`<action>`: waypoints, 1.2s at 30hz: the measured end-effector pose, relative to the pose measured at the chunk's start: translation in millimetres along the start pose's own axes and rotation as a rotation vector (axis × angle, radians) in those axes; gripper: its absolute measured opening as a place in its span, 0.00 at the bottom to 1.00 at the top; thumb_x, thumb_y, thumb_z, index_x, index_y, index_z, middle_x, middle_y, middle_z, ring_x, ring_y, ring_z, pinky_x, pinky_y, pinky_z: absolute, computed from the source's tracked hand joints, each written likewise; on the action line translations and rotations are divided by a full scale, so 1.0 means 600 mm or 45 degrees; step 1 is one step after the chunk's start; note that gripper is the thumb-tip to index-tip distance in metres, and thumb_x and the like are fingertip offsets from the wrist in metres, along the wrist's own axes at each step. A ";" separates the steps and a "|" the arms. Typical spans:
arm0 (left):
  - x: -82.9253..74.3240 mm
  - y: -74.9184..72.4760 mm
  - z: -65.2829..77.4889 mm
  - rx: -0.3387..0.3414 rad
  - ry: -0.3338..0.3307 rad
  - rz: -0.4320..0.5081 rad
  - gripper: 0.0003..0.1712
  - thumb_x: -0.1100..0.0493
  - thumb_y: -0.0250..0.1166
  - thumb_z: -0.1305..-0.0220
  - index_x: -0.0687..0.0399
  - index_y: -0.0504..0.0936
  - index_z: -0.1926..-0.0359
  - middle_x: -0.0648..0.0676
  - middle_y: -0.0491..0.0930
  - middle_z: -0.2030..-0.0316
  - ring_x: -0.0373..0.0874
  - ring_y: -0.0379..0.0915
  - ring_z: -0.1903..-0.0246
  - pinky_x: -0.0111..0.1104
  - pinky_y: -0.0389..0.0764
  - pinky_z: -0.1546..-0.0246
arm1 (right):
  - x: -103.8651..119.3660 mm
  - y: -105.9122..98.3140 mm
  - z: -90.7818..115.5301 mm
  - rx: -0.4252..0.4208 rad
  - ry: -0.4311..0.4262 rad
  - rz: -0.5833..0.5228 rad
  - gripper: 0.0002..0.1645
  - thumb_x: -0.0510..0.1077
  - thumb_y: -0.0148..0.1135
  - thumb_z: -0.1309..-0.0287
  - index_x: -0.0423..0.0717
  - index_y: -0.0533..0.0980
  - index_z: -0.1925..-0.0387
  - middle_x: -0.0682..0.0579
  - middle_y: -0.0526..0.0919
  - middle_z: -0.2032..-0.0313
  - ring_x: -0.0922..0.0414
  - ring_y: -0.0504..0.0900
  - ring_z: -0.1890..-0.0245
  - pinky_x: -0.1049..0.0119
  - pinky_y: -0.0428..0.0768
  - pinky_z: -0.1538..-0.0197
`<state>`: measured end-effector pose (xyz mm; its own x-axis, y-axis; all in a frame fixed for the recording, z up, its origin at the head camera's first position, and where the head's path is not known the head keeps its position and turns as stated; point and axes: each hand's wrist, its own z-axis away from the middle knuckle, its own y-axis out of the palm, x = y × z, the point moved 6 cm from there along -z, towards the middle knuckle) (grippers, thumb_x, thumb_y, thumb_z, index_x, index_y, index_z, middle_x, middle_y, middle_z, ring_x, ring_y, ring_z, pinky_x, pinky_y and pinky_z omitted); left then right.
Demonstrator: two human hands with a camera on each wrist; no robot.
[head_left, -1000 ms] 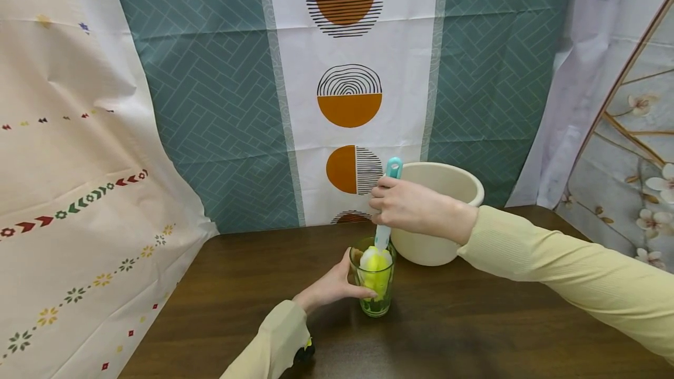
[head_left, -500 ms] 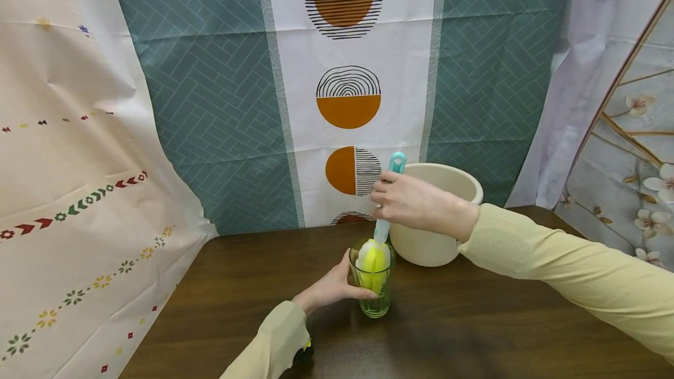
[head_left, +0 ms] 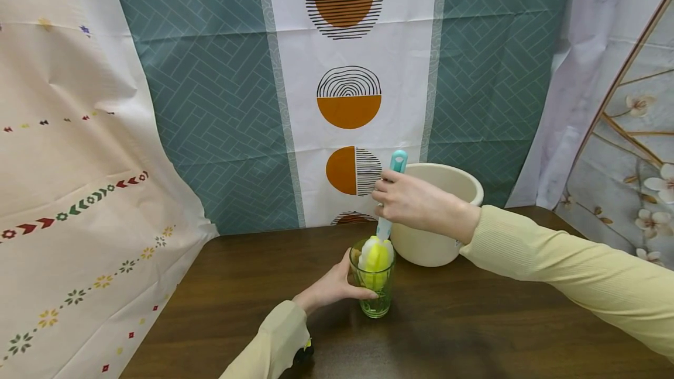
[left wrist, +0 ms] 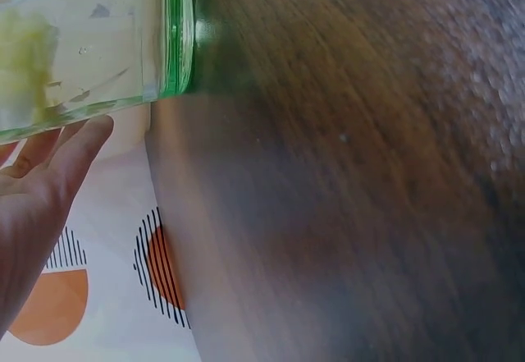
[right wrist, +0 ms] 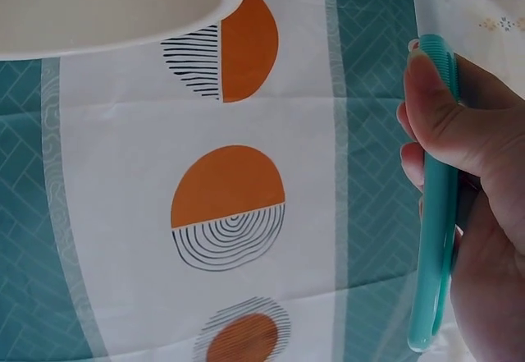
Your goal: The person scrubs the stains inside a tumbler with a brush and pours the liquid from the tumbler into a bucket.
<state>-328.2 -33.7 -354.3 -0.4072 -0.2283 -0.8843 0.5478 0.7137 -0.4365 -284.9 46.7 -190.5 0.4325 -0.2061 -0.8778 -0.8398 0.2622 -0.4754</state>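
A clear green-tinted drinking glass (head_left: 380, 303) stands upright on the table, and my left hand (head_left: 337, 286) grips it from the left, thumb across the near side. Inside its upper half sits the yellow and white sponge head of a bottle brush (head_left: 377, 256), its top poking above the rim. My right hand (head_left: 413, 200) holds the brush by its teal and white handle (right wrist: 439, 206), which leans slightly right. In the left wrist view the glass's thick green base (left wrist: 176, 34) shows, with the sponge head blurred through its wall.
A cream bucket (head_left: 429, 250) stands just behind and right of the glass, partly hidden by the right forearm. The dark wooden table (head_left: 474, 320) ends at a patterned cloth backdrop (head_left: 347, 133), with more hanging cloth at both sides.
The right hand and the brush have risen a little, lifting the sponge head higher in the glass. My left hand and the glass have stayed in place.
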 end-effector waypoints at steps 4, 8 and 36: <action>-0.004 0.000 0.001 -0.009 0.001 -0.015 0.39 0.58 0.61 0.67 0.44 0.45 0.55 0.48 0.62 0.62 0.38 0.59 0.64 0.31 0.59 0.66 | 0.000 -0.004 -0.001 -0.001 -0.001 0.007 0.09 0.42 0.57 0.70 0.53 0.72 0.77 0.52 0.67 0.79 0.54 0.61 0.74 0.64 0.54 0.67; -0.007 -0.002 0.002 -0.018 0.003 -0.029 0.38 0.57 0.61 0.67 0.44 0.46 0.56 0.47 0.62 0.63 0.38 0.59 0.64 0.32 0.58 0.66 | -0.002 -0.010 -0.003 -0.005 -0.006 0.010 0.08 0.42 0.57 0.70 0.53 0.72 0.78 0.52 0.67 0.79 0.54 0.61 0.73 0.64 0.54 0.67; -0.001 -0.001 0.003 -0.028 -0.029 -0.038 0.37 0.56 0.61 0.68 0.45 0.47 0.57 0.46 0.62 0.63 0.38 0.58 0.64 0.35 0.57 0.66 | -0.026 -0.061 0.012 -0.079 0.019 -0.058 0.13 0.37 0.59 0.74 0.53 0.71 0.78 0.53 0.66 0.82 0.55 0.59 0.78 0.67 0.54 0.72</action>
<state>-326.6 -35.2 -353.7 -0.4064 -0.2646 -0.8746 0.5192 0.7208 -0.4593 -258.8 47.3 -159.9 0.4661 -0.2310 -0.8541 -0.8382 0.1937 -0.5098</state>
